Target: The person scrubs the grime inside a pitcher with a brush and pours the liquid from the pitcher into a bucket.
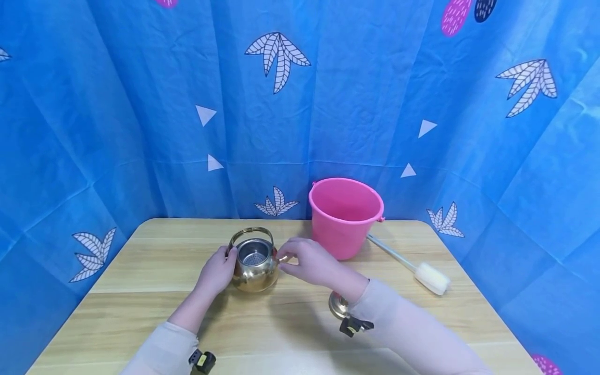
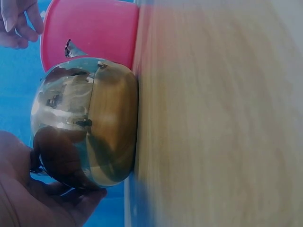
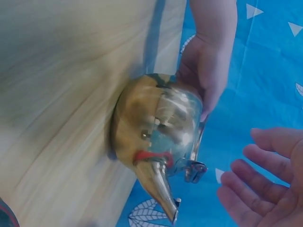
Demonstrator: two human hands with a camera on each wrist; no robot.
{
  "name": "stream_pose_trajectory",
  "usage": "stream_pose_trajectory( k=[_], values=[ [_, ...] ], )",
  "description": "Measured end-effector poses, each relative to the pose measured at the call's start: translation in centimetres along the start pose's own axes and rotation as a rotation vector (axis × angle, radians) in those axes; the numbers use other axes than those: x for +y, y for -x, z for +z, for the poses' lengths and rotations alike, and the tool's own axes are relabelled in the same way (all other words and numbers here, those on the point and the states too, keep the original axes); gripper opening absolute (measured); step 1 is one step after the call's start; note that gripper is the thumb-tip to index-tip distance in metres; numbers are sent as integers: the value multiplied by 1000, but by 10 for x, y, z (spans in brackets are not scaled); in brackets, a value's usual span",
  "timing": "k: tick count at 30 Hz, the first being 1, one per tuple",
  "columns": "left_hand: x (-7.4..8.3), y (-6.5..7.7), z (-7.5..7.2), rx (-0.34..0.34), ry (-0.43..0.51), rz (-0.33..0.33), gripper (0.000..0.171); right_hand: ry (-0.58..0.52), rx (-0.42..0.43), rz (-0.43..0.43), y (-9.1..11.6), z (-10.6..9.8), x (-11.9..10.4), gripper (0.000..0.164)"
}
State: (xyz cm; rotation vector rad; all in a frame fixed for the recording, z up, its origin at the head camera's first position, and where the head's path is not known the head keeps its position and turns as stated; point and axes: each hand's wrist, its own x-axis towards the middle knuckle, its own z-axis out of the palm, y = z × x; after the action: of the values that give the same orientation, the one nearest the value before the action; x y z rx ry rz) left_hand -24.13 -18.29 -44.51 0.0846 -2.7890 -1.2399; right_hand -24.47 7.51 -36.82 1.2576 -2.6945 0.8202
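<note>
On wooden table (image 1: 262,349) | left grip (image 1: 217,271): holding gold teapot (image 1: 255,280) | right grip (image 1: 309,261): wide, near spout (image 3: 156,184)

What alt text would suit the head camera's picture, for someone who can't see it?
A person's left hand holds an open gold-coloured teapot on a wooden table, the right hand at its other side. To the right are a pink bucket and a white-headed brush, with a blue leaf-patterned curtain behind.

Left hand (image 1: 216,271) curled, right hand (image 1: 308,261) loose, fingers (image 3: 260,182) apart
</note>
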Motion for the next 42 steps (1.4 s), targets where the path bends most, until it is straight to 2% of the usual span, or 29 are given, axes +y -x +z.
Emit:
stream_pose_trajectory(
  k=[9, 18, 42],
  values=[
    [1, -5, 0, 15, -5, 19, 51, -16, 50, -39, -5, 4, -1, 17],
    [3, -2, -1, 10, -10, 15, 50, -3, 65, -90, -8, 12, -1, 16],
    [-3, -2, 1, 3, -7, 10, 52, 21, 29, -10, -20, 26, -6, 27]
  ],
)
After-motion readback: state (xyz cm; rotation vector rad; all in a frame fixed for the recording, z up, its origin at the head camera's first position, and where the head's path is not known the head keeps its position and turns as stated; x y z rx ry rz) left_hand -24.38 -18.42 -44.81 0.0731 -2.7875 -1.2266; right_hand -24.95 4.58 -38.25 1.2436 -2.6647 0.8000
